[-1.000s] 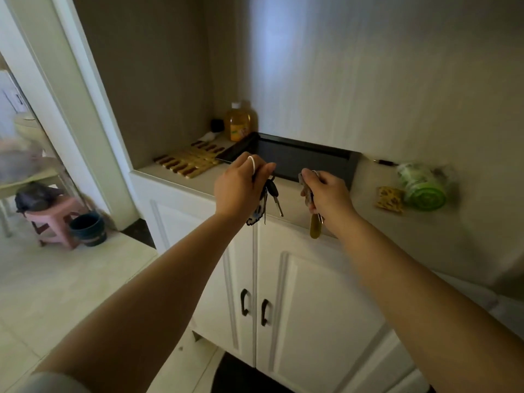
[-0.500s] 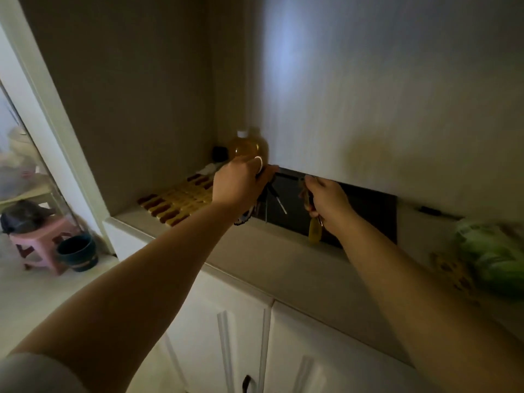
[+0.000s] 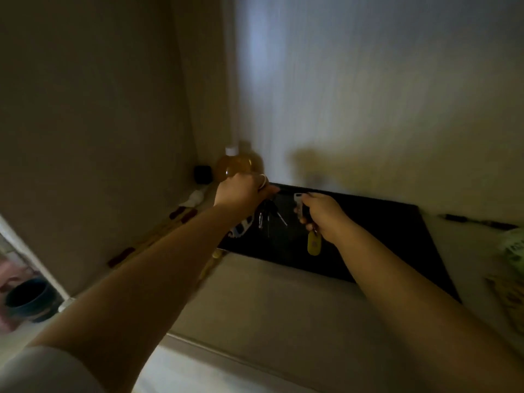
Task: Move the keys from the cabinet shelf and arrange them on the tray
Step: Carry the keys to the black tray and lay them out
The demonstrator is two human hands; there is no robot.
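A smooth, pale beige countertop of matte finish fills the lower part of the view, set in a niche of flat, dull walls. On its far side lies a shallow rectangular black tray with a low raised rim and a faintly glossy floor. Both bare forearms reach out over the counter to the tray. The left hand, a thin pale ring on one finger, is closed around the top of a bunch of dark-headed metal keys whose slim silvery blades dangle above the tray's far-left part, together with a patterned black-and-white fob that hangs by its left rim. The right hand is clenched on a second set: a flat silver key sticks up from the fist, and a rounded, oblong yellow tag hangs below it over the tray's middle. Whether either bunch touches the tray floor cannot be told. In the far-left corner stands a rounded amber plastic bottle with a white cap, beside a small black cube-shaped object. A slatted wooden mat with dark red ends, blurred, lies along the left of the counter.
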